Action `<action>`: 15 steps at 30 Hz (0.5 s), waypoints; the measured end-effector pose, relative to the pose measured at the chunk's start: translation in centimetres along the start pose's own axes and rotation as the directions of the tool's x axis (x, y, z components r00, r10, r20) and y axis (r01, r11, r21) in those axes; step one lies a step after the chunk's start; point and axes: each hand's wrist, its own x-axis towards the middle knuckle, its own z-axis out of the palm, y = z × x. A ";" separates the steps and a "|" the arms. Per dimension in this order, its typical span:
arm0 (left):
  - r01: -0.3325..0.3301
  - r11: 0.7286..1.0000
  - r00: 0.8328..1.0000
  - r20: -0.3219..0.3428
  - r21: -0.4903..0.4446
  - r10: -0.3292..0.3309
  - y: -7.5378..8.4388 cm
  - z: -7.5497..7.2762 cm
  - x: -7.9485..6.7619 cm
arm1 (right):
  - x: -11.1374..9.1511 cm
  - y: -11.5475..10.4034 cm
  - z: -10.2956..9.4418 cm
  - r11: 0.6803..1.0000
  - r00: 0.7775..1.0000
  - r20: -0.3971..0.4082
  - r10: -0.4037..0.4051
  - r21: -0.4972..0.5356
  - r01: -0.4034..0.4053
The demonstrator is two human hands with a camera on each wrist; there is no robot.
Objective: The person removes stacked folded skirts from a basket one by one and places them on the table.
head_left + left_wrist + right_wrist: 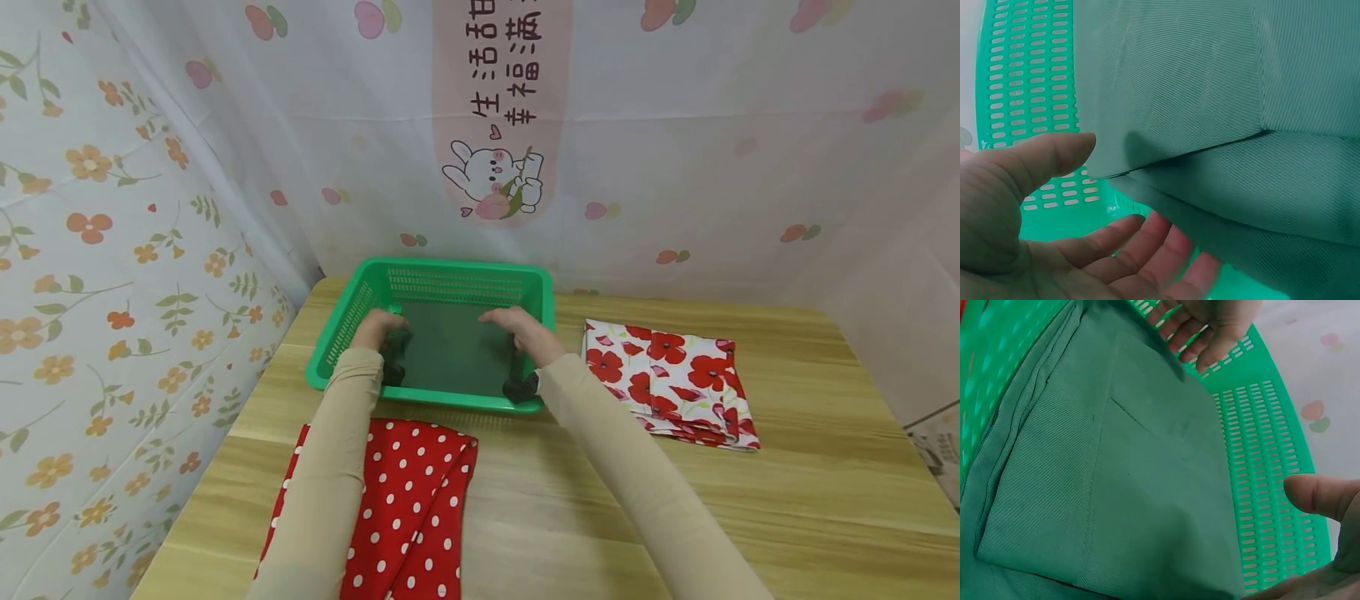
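Note:
A folded dark green cloth (457,346) lies inside a green plastic basket (438,402) at the back left of the wooden table. My left hand (378,327) is at the basket's left side. In the left wrist view that hand (1110,262) has its thumb beside a corner of the cloth (1191,75), fingers spread along the lower edge. At the right side is my right hand (525,332); in its wrist view the thumb (1316,494) stands apart from the cloth, the other fingers mostly out of frame. Neither hand grips the cloth.
A red cloth with white dots (412,500) lies in front of the basket, partly under the left sleeve. To the right is a folded white cloth with red flowers (675,379). Patterned curtains (645,167) hang behind and at the left of the table (825,467).

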 end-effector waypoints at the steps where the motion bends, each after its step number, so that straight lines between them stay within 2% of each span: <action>1: -0.010 1.000 1.000 0.008 0.005 0.010 0.0 0.0 -0.2 | 0.0 0.1 0.0 1.000 1.000 0.003 0.000 0.001 0.000; 2: -0.013 1.000 1.000 0.017 0.005 0.013 0.0 0.0 -0.2 | 0.1 0.1 -0.1 1.000 1.000 0.006 0.000 0.001 0.000; 4: 0.012 1.000 0.999 0.046 -0.006 -0.012 0.4 -0.2 -1.3 | 0.2 0.2 -0.2 1.000 1.000 0.007 0.012 0.005 -0.012; 6: -0.017 1.000 0.999 0.031 0.009 0.016 0.5 -0.3 -2.1 | 0.3 0.3 -0.4 1.000 1.000 0.001 0.022 0.013 -0.022; 8: 0.008 1.000 0.999 0.048 0.002 -0.008 1.0 -0.5 -3.6 | 0.4 0.4 -0.5 0.999 0.999 -0.011 0.033 0.022 -0.033; 9: 0.007 1.000 0.999 0.046 0.001 -0.007 1.0 -0.5 -3.7 | 0.3 0.4 -0.5 0.999 0.999 -0.019 0.041 0.037 -0.040; 11: 0.008 1.000 0.998 0.056 -0.006 -0.008 0.5 -0.4 -2.2 | 0.2 0.4 -0.6 0.997 0.998 -0.035 0.047 0.065 -0.044; 12: 0.017 1.000 0.998 0.060 -0.010 -0.016 0.0 -0.1 -0.9 | 0.2 0.4 -0.6 0.996 0.998 -0.041 0.050 0.081 -0.046; 13: 0.041 0.999 0.996 0.077 -0.016 -0.040 -0.5 0.0 0.7 | 0.1 0.4 -0.6 0.994 0.998 -0.046 0.052 0.097 -0.047; 15: 0.056 0.998 0.991 0.120 -0.019 -0.054 -2.0 0.2 5.3 | 0.0 0.4 -0.6 0.991 0.997 -0.054 0.049 0.124 -0.042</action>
